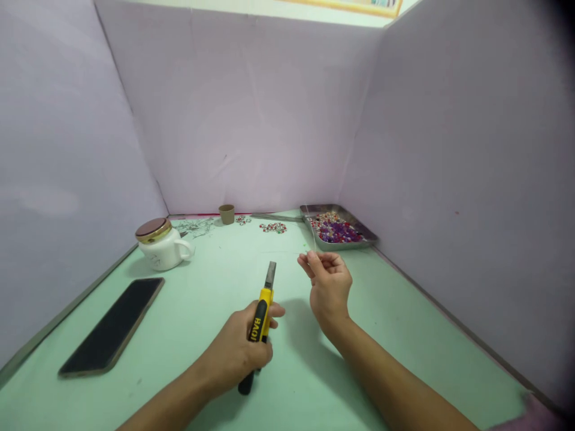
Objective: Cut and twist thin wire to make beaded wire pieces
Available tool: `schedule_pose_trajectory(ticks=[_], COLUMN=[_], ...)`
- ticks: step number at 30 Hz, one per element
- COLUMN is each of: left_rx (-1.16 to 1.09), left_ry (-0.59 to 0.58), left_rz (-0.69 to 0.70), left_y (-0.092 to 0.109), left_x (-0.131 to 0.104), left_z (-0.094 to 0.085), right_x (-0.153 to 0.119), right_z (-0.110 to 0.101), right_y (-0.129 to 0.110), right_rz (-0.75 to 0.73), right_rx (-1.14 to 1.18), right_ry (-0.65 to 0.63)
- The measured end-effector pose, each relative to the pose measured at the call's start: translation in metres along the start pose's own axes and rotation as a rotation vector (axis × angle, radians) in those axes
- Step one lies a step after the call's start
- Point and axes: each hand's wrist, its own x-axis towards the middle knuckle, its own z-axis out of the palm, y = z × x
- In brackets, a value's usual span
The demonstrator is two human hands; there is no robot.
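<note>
My left hand (238, 344) is wrapped round yellow and black pliers (265, 302), whose grey jaws point away from me. To the right, my right hand (331, 284) is raised over the table, with thumb and fingers pinching a thin pale wire (314, 233) that sticks up from the fingertips. A faint strand seems to run left from those fingers, too fine to follow. The tips of the pliers are apart from my right hand. Beyond the hands lie small piles of red, white and green beads (275, 227).
A metal tray (371, 236) of purple, red and pale beads stands at the back right. On the left are a lidded white mug (166, 251) and a dark phone (114, 326). A small brown cup (227, 214), wire bits (197, 227) and thin rods (276, 217) lie behind. Panels enclose the table.
</note>
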Motion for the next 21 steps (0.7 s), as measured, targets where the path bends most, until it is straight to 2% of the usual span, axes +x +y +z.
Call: schedule_pose_trajectory(ticks=[2,6,13,18,21], left_rx=[-0.009,-0.115,-0.104,-0.04,0.1], left_ry=[0.027,0.004,0.038,0.08,0.166], left_rz=[0.022,0.016,0.128,0.146,0.166], left_y=[-0.001,-0.009,-0.016,-0.013,-0.014], left_x=[0.001,0.006,0.008,0.01,0.011], left_z=[-0.001,-0.007,-0.006,-0.006,-0.014], right_x=[-0.006,-0.015,-0.019,-0.021,-0.019], right_z=[0.002,0.004,0.003,0.003,0.003], right_y=[0.0,0.003,0.006,0.006,0.004], right_rz=[-0.044,-0.07,-0.061,-0.031,0.07], right_rx=[-0.028,-0.092,-0.153,-0.144,-0.107], right_ry=[-0.035,-0.077,-0.094,-0.118,-0.16])
